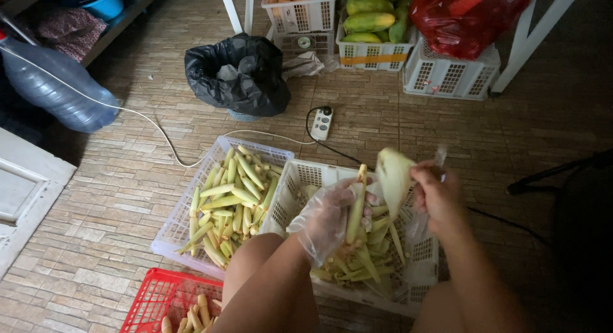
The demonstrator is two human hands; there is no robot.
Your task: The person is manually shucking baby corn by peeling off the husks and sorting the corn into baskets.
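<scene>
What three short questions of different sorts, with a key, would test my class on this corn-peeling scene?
1. True or false: the left hand wears a clear glove.
2. The right hand pulls at: A husk, B cable, C bag?
3. What colour is the basket nearest the camera's lower edge?

Key: 1 true. 2 A. 3 red.

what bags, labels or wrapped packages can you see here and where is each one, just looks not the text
Black bin bag: top centre floor, crumpled, lining a bin.
Red plastic bag: top right, bulging, atop a white crate.
Orange label strip: front of the white basket holding green fruit.
Clear water jug: left, lying tilted, bluish.
</scene>
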